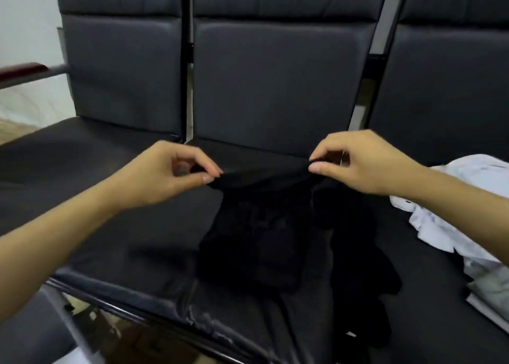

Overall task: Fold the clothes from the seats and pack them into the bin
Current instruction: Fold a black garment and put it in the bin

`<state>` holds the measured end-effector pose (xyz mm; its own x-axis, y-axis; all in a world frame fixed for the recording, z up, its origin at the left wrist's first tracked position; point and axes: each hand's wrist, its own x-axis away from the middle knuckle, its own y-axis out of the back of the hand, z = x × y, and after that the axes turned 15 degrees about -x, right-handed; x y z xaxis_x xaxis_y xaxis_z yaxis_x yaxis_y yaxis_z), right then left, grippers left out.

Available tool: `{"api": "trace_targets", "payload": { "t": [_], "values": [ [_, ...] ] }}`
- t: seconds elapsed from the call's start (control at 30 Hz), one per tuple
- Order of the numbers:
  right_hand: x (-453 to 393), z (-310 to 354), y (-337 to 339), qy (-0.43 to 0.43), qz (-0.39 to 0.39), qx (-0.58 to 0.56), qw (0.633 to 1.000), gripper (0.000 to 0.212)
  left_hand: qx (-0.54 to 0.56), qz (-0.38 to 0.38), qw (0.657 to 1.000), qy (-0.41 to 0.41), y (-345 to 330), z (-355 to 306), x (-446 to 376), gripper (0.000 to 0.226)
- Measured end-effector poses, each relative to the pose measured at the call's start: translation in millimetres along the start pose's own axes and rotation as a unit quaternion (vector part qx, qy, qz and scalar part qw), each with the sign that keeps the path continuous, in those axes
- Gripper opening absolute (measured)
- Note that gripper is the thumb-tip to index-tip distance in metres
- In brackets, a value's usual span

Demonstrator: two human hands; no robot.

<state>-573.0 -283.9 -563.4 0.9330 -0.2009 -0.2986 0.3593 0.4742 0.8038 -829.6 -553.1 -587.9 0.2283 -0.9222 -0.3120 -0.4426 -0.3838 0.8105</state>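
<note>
- Left hand (pixel 162 175) pinched one end of the top edge of a black garment (pixel 256 226) between thumb and forefinger.
- Right hand (pixel 358 162) pinched the other end of that edge the same way.
- The edge was stretched between both hands above the middle seat (pixel 132 226); the rest of the garment hung down onto the cushion.
- More black cloth (pixel 358 253) lay just right of it.
- White clothes (pixel 454 226) sat on the right seat.
</note>
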Motion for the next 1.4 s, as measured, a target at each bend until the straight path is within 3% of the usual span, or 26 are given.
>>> {"api": "trace_targets", "payload": {
  "t": [0.07,0.23,0.37,0.5,0.6,0.73,0.83,0.9,0.97,1.07,1.17,1.3,1.4],
  "values": [
    [19.9,-4.7,-20.7,0.013,0.034,0.003,0.999,0.018,-0.047,0.022,0.998,-0.037,-25.5,1.3,20.6,0.007],
    [63.6,-6.9,-79.1,-0.007,0.084,-0.015,0.996,0.025,-0.146,0.085,0.983,-0.072,-74.1,24.4,57.4,0.024],
    [78.5,13.3,-109.6,0.016,0.080,-0.005,0.997,0.028,-0.164,0.065,0.982,-0.061,-74.1,38.0,59.1,0.027],
    [82.3,30.9,-123.8,0.062,0.099,0.040,0.992,0.027,-0.237,0.123,0.957,-0.110,-71.7,52.7,62.1,0.031],
    [84.9,32.5,-131.5,0.073,0.084,0.039,0.993,0.026,-0.271,0.072,0.948,-0.147,-70.3,59.8,66.0,0.035],
    [66.7,37.0,-121.0,0.042,-0.005,-0.013,0.999,0.023,-0.264,-0.025,0.950,-0.163,-38.1,48.9,40.7,0.032],
    [45.2,52.5,-108.4,0.030,-0.061,-0.067,0.995,0.020,-0.275,-0.075,0.950,-0.124,-4.3,41.4,11.7,0.038],
    [36.3,66.1,-110.5,0.028,-0.070,-0.067,0.995,0.019,-0.280,-0.054,0.954,-0.089,11.4,43.4,1.0,0.042],
    [34.8,76.1,-123.9,0.029,-0.038,-0.021,0.999,0.021,-0.266,0.004,0.961,-0.076,11.9,55.3,3.7,0.044],
    [49.4,75.8,-160.0,0.060,0.075,0.048,0.994,0.021,-0.236,0.144,0.958,-0.077,-19.9,80.5,30.9,0.033],
    [64.2,74.6,-171.3,0.025,0.164,0.034,0.986,0.033,-0.221,0.249,0.942,-0.038,-48.2,94.2,60.7,0.033],
    [51.9,61.7,-146.6,-0.039,0.109,0.052,0.992,0.046,-0.188,0.206,0.960,0.018,-41.7,91.9,48.0,0.034],
    [32.1,34.6,-122.2,-0.125,0.079,0.161,0.976,0.041,-0.200,0.118,0.973,0.008,-41.2,84.6,15.9,0.019]
  ]
}}
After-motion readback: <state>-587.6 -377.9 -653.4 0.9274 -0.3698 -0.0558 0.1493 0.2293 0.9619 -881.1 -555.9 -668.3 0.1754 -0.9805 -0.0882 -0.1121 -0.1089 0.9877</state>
